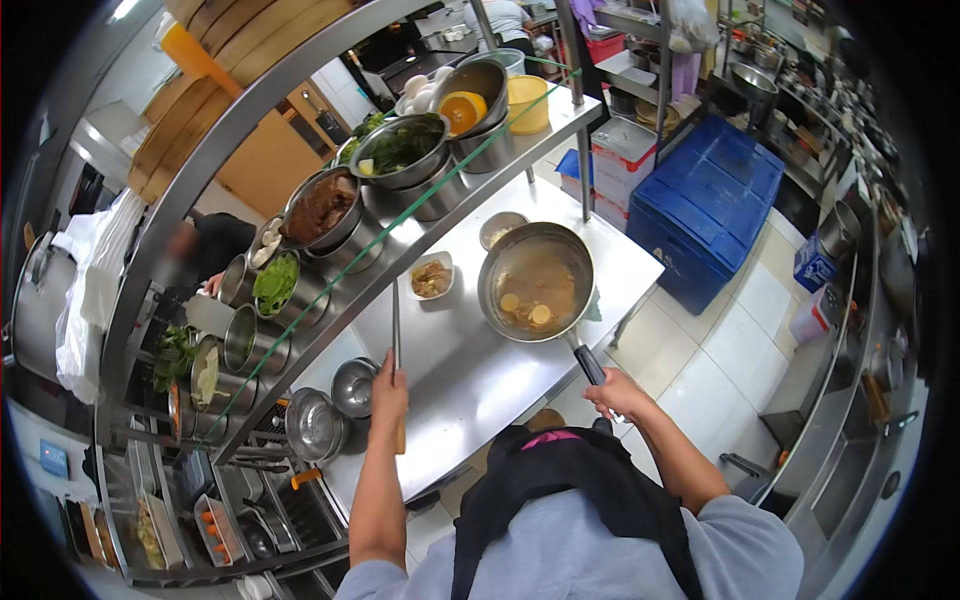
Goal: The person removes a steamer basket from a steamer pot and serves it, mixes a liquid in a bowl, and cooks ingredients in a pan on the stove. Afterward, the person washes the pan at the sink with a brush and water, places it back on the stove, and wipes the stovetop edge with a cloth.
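Note:
My left hand [390,392] is closed round a long, thin utensil [396,325] with a wooden handle, held over the steel table [450,370]. The utensil's far end reaches beside a small white bowl [431,276] of brownish food. At the right, my right hand [617,392] grips the black handle of a pan [536,282]. Brown broth with pale round slices lies in the pan. A small metal bowl [503,230] stands just behind it. Two empty metal bowls [354,388] [315,424] are left of my left hand.
Above the table runs a steel shelf [420,225] with metal containers of greens, meat and an orange half. A large blue cooler [705,205] stands on the floor at the right. One person [225,240] is behind the shelf; another [498,22] is at the far back.

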Motion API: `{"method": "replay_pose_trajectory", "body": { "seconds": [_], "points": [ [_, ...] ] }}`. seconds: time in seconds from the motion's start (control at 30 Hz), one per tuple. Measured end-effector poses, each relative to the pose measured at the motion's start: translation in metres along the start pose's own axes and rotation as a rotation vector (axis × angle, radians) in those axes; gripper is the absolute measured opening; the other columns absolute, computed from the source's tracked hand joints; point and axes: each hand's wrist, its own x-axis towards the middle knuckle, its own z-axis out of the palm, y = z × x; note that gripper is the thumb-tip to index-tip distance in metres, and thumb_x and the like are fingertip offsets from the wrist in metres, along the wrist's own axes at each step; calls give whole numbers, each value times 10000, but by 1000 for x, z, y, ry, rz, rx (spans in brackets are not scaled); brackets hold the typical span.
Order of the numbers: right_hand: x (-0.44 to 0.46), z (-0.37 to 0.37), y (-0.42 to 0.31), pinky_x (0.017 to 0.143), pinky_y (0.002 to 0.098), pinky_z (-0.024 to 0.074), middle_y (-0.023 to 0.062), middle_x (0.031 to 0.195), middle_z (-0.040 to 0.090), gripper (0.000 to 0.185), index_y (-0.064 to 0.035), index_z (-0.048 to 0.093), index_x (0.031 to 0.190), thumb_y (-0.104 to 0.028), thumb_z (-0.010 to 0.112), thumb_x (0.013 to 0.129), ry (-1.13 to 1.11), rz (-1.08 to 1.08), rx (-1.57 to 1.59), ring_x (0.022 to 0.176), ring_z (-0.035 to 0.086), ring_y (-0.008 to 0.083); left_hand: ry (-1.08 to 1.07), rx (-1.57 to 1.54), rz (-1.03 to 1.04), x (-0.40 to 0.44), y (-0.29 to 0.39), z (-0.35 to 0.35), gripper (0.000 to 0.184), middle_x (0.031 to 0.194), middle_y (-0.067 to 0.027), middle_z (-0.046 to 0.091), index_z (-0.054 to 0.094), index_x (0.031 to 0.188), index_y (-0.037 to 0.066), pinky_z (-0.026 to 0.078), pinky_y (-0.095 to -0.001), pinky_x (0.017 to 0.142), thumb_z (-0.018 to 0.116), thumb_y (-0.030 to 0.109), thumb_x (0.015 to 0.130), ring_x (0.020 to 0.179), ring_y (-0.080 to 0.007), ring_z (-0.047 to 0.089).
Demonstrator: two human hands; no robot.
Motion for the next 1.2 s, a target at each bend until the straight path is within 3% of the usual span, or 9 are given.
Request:
{"method": "replay_pose_trajectory", "body": {
  "seconds": [0.1, 0.17, 0.2, 0.3, 0.43, 0.67, 0.73, 0.83, 1.2],
  "points": [
    [4, 1, 2, 362, 289, 389, 35, 602, 526, 191, -31, 509, 869, -53, 696, 835, -28, 6, -25, 405, 483, 115, -78, -61, -71, -19, 15, -16, 561, 910, -138, 653, 445, 1517, 151, 533, -308, 731, 561, 171, 969, 742, -146, 580],
    [6, 4, 1, 358, 289, 387, 28, 594, 515, 212, -37, 493, 871, -53, 702, 839, -41, 15, -42, 397, 476, 116, -161, 216, 262, -26, 17, -18, 561, 901, -184, 688, 448, 1509, 141, 536, -363, 745, 569, 171, 963, 745, -233, 647],
    [7, 5, 1, 353, 289, 385, 22, 586, 503, 233, -43, 478, 873, -52, 709, 843, -49, 16, -53, 388, 469, 117, -161, 310, 377, -39, 43, -12, 567, 971, -238, 697, 441, 1507, 143, 531, -441, 788, 572, 169, 956, 840, -375, 694],
    [10, 10, 4, 356, 288, 385, 17, 589, 498, 246, -51, 471, 886, -51, 713, 843, -93, 11, 12, 390, 466, 113, -173, 529, 324, -53, 61, 20, 570, 1126, -279, 667, 431, 1510, 140, 516, -470, 871, 565, 166, 957, 1014, -455, 657],
    [8, 9, -3, 356, 287, 380, 10, 597, 492, 253, -59, 464, 895, -45, 712, 846, -91, 32, 30, 395, 463, 107, -103, 281, 513, -96, 3, 44, 564, 1143, -286, 654, 434, 1498, 119, 512, -522, 870, 562, 143, 949, 1003, -495, 627],
    [5, -6, 5, 354, 281, 370, 1, 602, 489, 239, -64, 475, 887, -45, 710, 848, -156, 10, -6, 406, 463, 98, -173, 445, 430, -78, 68, 35, 582, 1098, -200, 682, 438, 1498, 153, 531, -545, 803, 583, 135, 935, 928, -461, 642],
    [-1, -11, -4, 353, 279, 375, 0, 597, 489, 222, -61, 485, 887, -49, 704, 849, -150, -5, -75, 411, 466, 96, -104, 619, 598, -73, 81, 34, 589, 934, -179, 668, 452, 1495, 196, 530, -533, 749, 592, 135, 926, 852, -432, 645],
    [-7, -18, -15, 353, 280, 378, 5, 577, 490, 219, -57, 487, 885, -51, 703, 851, -155, -15, -61, 409, 470, 99, -190, 740, 573, -92, 83, -8, 569, 836, -178, 623, 488, 1473, 217, 519, -526, 718, 600, 144, 920, 821, -420, 638],
    [-8, -17, -14, 359, 278, 371, -6, 584, 467, 216, -54, 485, 864, -37, 700, 859, -109, -40, -90, 402, 451, 92, -246, 527, 533, -114, 59, -15, 556, 1006, -259, 689, 499, 1462, 158, 510, -525, 806, 615, 126, 919, 900, -476, 644]
  ]
}}
